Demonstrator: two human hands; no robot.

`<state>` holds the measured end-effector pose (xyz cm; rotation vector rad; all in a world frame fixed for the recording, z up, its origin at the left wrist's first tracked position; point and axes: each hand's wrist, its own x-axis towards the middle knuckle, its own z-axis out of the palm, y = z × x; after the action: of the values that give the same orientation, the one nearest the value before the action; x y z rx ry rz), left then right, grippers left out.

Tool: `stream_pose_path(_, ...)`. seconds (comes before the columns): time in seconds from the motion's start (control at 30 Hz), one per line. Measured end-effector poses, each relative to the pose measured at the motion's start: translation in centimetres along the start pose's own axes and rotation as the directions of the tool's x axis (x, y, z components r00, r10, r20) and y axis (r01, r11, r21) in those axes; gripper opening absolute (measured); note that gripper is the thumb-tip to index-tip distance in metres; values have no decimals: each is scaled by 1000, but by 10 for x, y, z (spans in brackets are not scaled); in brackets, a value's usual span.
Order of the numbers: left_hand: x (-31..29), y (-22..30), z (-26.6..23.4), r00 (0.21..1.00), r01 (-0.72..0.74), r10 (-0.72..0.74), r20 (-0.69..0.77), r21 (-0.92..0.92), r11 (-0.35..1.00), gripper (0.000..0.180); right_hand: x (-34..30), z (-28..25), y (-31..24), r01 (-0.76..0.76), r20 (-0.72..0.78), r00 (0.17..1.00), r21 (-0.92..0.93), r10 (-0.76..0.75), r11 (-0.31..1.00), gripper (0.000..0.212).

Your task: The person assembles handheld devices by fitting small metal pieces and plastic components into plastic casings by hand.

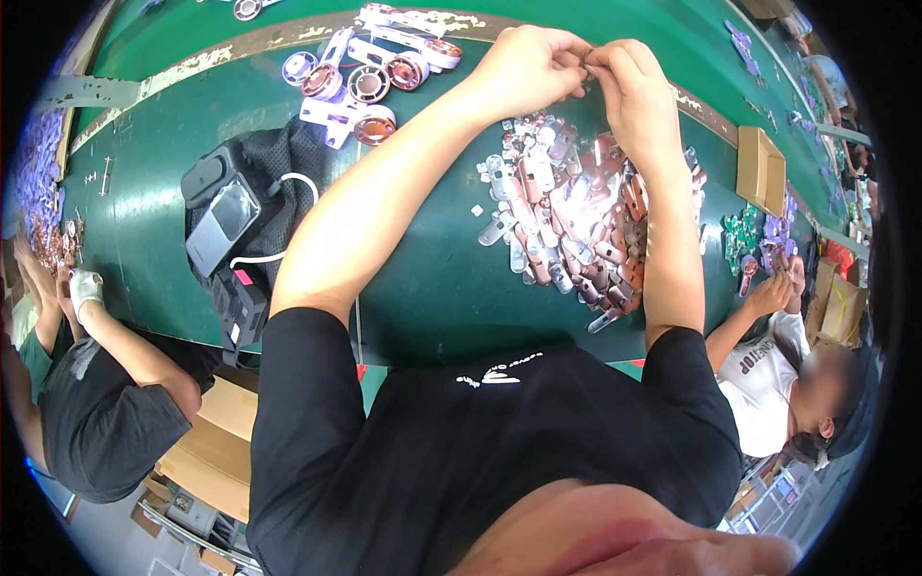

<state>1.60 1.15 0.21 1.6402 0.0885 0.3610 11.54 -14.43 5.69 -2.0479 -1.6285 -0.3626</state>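
Observation:
My left hand (533, 69) and my right hand (636, 91) meet over the far side of the green table (432, 278). The fingers of both are pinched close together around something small and dark, too hidden to name. Below them, between my forearms, lies a heap of small elongated pieces (567, 216), some coppery and shiny, others clear or silvery. Left of my left hand rests a group of pale purple parts (370, 84) with round coppery or ringed ends.
A black mesh bag (288, 154) with a dark phone-like device (226, 230) and white cable lies left of my forearm. An open cardboard box (761, 171) and green pieces (740, 235) are at right. Co-workers sit on both sides. A green belt (615, 24) runs beyond the table's worn edge.

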Motion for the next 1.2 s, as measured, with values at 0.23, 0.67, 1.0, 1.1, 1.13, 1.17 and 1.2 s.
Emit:
stream_pose_path(0.23,-1,6,1,994,-111,99,51,475,873,30,10,-19,-14,51,225,974,-142,-18,988,13)
stream_pose_path(0.67,-6,20,-3,992,51,-67,106,142,989,18,71,-51,-26,47,527,848,-185,59,982,30)
stream_pose_path(1.0,6,10,-22,994,108,-109,25,-448,888,19,159,-37,-19,-118,798,602,90,-1,989,66)
stream_pose_path(1.1,10,4,-27,989,94,-144,-44,-565,820,21,184,-25,-16,-109,822,568,41,28,993,66)
stream_pose_path(1.13,11,3,-26,982,104,-179,-61,-615,781,22,188,-23,-17,-175,845,519,-41,128,984,66)
stream_pose_path(1.17,13,2,-25,974,109,-212,-78,-663,741,22,185,-25,-27,-214,823,549,-32,147,976,51)
stream_pose_path(1.2,15,1,-24,975,99,-204,-88,-647,756,22,187,-25,-25,-214,822,549,-35,150,976,51)
